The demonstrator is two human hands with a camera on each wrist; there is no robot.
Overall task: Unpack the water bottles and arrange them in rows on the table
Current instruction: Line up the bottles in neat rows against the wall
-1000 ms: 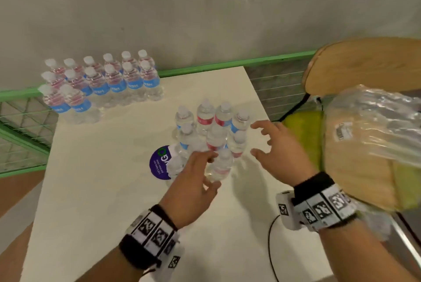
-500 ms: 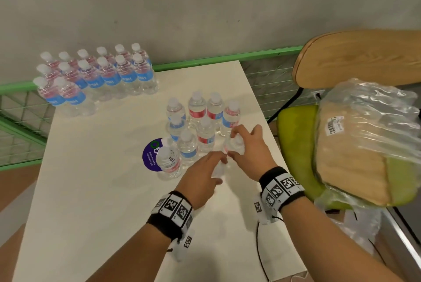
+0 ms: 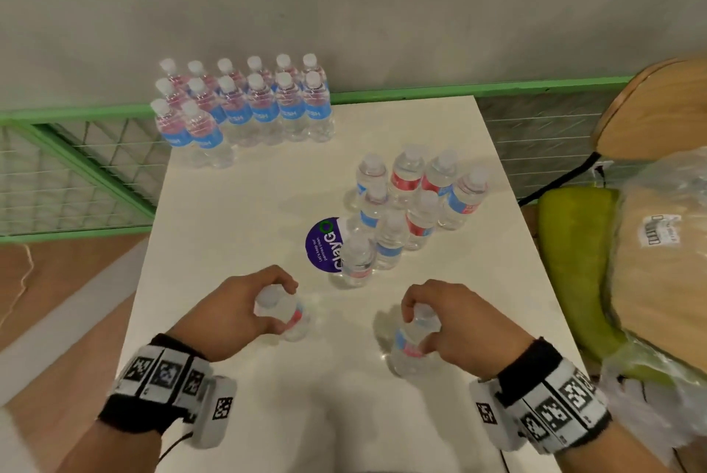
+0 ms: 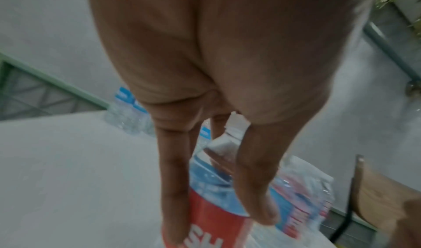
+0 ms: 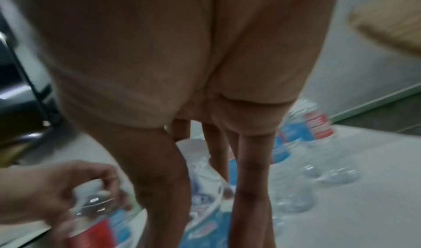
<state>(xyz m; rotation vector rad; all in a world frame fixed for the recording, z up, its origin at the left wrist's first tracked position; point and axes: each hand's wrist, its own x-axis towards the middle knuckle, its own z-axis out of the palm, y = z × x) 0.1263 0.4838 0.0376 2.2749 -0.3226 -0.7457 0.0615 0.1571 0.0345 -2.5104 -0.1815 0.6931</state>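
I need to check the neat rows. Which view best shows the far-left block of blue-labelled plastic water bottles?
Head view: the far-left block of blue-labelled plastic water bottles shows whole. Left wrist shows a blurred part behind the left hand. Right wrist shows none.

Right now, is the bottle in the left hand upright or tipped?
Tipped. In the head view the bottle leans, cap toward the camera, base away; the left hand grips its upper part.

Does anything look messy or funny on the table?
Yes: the middle bunch of bottles stands in a loose clump, one on a purple sticker, unlike the neat rows at the back corner. Nothing is spilled or tipped over.
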